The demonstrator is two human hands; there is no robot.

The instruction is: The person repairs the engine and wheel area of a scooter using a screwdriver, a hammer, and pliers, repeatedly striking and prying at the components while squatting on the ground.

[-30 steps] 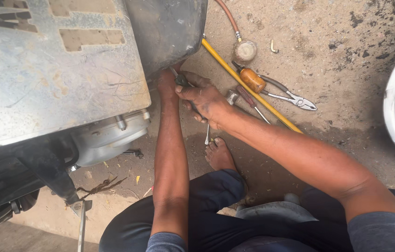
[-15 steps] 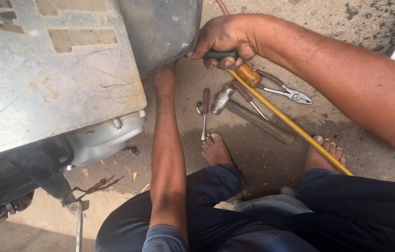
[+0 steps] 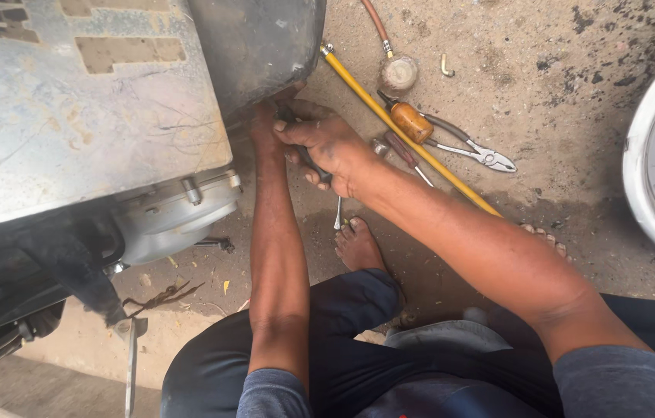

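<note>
both hands at the underside of the dark tank

nearest, the person's dark trousers (image 3: 358, 348) and a bare foot (image 3: 357, 246) rest on the dusty floor (image 3: 575, 93). a little farther, the left arm runs straight up to the left hand (image 3: 265, 128), which presses against the lower edge of the dark tank (image 3: 258, 46); its fingers are tucked out of sight under that edge, so i cannot tell whether they grip anything. just right of it, touching, the right hand (image 3: 327, 147) has its fingers (image 3: 313, 179) clenched around a dark tool handle (image 3: 304, 159), held at the same spot beneath the tank. left of the arms sits the worn grey metal body (image 3: 72, 116) with a round silver housing (image 3: 173, 220) below it. right of the hands a yellow rod (image 3: 405, 128) lies slantwise on the floor, an orange-handled screwdriver (image 3: 409, 120) and pliers (image 3: 474, 153) just beyond it. farther still lies a small round gauge (image 3: 399, 75) on a hose. a white basin rim (image 3: 653, 155) curves at the far right.
</note>
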